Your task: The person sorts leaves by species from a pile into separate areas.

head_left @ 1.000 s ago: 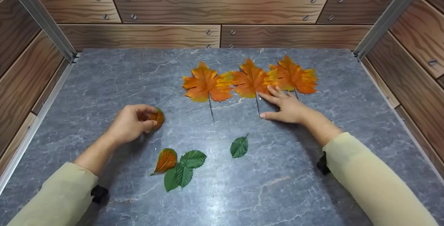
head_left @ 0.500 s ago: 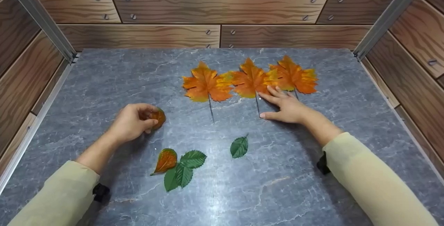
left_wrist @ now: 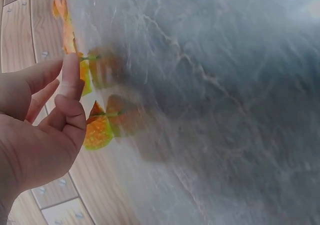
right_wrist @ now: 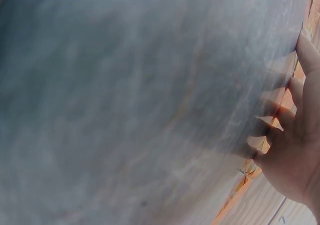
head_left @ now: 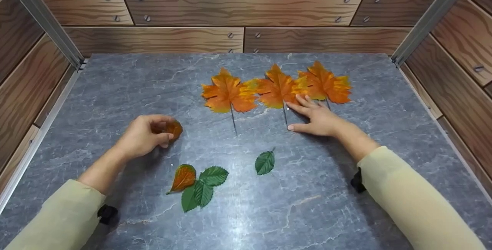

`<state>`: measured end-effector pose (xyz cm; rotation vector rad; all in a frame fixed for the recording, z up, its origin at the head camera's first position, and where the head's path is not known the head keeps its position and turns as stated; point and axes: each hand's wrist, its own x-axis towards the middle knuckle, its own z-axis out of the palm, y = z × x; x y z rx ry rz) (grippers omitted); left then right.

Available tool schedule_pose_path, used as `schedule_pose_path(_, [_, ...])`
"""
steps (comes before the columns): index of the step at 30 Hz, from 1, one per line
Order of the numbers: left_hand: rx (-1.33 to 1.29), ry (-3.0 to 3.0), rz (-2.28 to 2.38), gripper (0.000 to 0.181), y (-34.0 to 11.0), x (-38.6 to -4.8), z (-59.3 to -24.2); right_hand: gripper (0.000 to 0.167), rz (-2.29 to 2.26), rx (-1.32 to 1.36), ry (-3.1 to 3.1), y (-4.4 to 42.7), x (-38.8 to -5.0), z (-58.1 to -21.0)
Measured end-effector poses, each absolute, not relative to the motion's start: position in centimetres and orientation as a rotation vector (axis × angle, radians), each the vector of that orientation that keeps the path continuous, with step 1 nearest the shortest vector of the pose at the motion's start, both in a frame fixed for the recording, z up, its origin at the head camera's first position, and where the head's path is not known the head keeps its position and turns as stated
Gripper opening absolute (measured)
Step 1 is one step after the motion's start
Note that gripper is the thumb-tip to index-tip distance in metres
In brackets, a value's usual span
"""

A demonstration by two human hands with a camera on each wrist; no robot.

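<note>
My left hand (head_left: pixel 144 136) pinches an orange-brown leaf (head_left: pixel 175 130) between thumb and fingers over the left part of the table. Its inner part is hidden by the fingers. In the left wrist view, orange-yellow leaf pieces (left_wrist: pixel 100 131) show by the curled fingers; whether these are one leaf or two, I cannot tell. My right hand (head_left: pixel 317 118) lies with spread fingers, its fingertips touching the lower right edge of the middle maple leaf (head_left: pixel 278 88). Two more orange maple leaves, a left one (head_left: pixel 228 92) and a right one (head_left: pixel 326 83), flank it in a row.
Nearer the front, an orange leaf with a green rim (head_left: pixel 184 177) lies against a cluster of green leaves (head_left: pixel 203 192). A single green leaf (head_left: pixel 265 162) lies to their right. Wood-patterned walls (head_left: pixel 246 6) enclose the grey marbled table (head_left: pixel 326 211) at the back and sides.
The left hand shifts very slightly while keeping the leaf, whose visible part tilts a little and shows less green rim. The right hand and the leaves on the table stay put.
</note>
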<state>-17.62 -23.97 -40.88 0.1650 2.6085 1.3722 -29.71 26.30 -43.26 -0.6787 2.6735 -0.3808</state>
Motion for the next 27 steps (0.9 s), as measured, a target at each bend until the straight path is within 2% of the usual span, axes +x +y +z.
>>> schedule_pose_path(4, [0.188,2.585,1.39,0.047,-24.6,-16.8,-40.3,0.092,-0.379,-0.675,2.675,26.3,-29.7,-43.3])
schedule_pose_path(12, [0.299,2.593,1.332,0.029,-25.0,-14.5,-38.9,0.092,-0.383,-0.672,2.675,26.3,-29.7,-43.3])
schedule_pose_path(19, [0.516,2.293,1.342,0.033,-24.8,-13.1,-39.2,0.091,-0.384,-0.669,2.67,26.3,-29.7,-43.2])
schedule_pose_path(27, [0.555,2.089,1.346,0.034,-24.5,-12.6,-40.6,0.092,-0.398,-0.693,2.682,26.3,-29.5,-43.3])
